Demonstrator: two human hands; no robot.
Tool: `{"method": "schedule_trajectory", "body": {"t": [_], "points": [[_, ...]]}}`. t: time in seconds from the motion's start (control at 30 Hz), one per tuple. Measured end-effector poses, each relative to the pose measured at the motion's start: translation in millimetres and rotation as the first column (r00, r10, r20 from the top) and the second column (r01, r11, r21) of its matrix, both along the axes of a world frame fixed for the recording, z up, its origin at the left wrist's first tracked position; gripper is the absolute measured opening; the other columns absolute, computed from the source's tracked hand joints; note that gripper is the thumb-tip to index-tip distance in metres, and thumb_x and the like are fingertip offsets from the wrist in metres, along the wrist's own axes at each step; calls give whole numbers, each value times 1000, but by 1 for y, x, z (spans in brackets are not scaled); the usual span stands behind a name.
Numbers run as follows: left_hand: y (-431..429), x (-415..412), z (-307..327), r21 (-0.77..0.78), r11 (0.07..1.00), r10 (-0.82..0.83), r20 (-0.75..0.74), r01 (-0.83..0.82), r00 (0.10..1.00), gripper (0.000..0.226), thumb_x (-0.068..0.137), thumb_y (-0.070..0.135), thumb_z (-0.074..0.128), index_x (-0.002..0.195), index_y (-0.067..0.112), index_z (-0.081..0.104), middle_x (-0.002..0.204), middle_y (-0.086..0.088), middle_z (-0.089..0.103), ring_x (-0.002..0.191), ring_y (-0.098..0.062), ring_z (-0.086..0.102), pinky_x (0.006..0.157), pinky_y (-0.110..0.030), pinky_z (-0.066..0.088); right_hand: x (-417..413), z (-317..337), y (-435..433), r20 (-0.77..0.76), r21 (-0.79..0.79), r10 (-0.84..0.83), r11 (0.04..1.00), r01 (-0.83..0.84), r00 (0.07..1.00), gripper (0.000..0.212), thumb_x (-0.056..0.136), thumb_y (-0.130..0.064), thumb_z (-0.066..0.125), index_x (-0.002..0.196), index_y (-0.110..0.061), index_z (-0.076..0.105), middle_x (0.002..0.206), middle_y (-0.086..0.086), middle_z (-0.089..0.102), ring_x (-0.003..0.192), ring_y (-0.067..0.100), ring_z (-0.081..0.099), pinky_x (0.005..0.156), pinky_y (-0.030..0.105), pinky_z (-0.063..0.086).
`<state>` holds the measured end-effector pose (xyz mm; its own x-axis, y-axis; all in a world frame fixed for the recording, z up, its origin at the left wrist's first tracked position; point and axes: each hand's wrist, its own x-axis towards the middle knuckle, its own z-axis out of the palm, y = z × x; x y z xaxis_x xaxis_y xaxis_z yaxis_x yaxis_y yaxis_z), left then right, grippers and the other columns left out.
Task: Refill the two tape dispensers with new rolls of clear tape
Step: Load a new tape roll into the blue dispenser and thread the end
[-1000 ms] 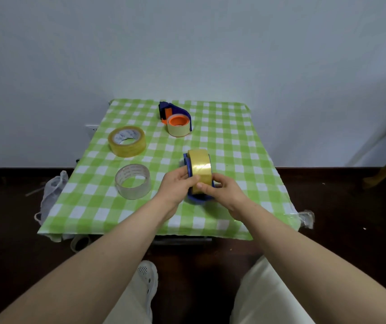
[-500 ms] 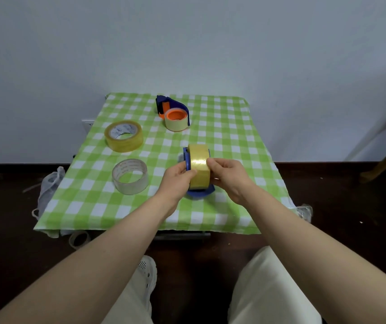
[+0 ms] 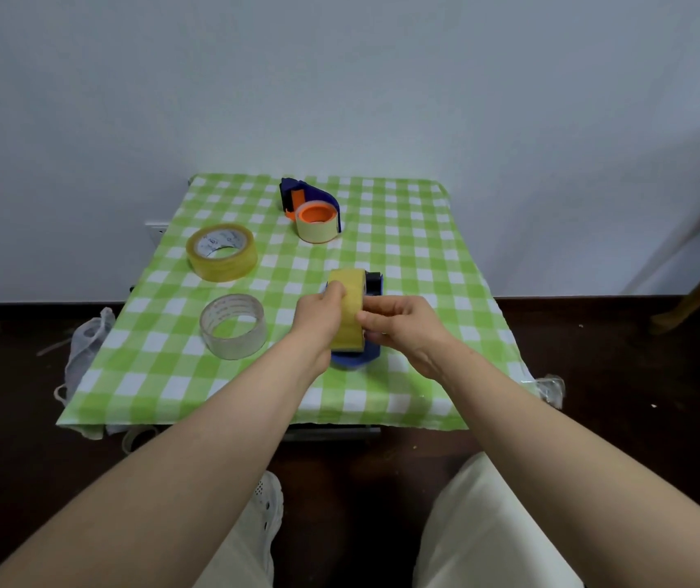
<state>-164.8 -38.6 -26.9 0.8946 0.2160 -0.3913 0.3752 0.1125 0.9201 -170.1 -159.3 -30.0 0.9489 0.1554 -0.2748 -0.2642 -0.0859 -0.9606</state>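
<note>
Yellow tape roll [image 3: 346, 307] upright in blue dispenser [image 3: 361, 358], left hand [image 3: 318, 318] and right hand [image 3: 403, 328] gripping its sides

Checked cloth on the worktop [image 3: 424, 265]: light green and white squares
Far plastic tape dispenser [image 3: 299, 196]: dark blue, orange hub
Held tape roll [image 3: 346, 307]: yellowish
Flat tape roll at left [image 3: 221, 252]: yellow, white core
Nearer flat tape roll [image 3: 233, 326]: clear, greyish
Floor [image 3: 637, 375]: dark brown
</note>
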Motion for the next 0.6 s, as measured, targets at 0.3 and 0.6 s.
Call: {"method": "schedule_trajectory", "body": {"t": [0.3, 0.6], "points": [[-2, -8, -8, -63, 996, -62, 93, 68, 994, 18, 87, 5, 48, 75, 11, 60, 78, -8, 57, 76, -24, 52, 69, -32, 43, 12, 9, 6, -165, 76, -165, 981, 180, 972, 25, 91, -30, 59, 83, -7, 64, 78, 7, 65, 72, 22, 63, 74, 34, 54], [-7, -4, -6, -18, 996, -82, 117, 84, 990, 14, 85, 7, 50, 74, 12, 56, 75, -7, 53, 75, -22, 47, 67, -31, 38, 6, 7, 5, -236, 194, -172, 956, 220, 956, 24, 90, -22, 62, 100, -1, 65, 85, 11, 68, 79, 27, 65, 90, 42, 52]]}}
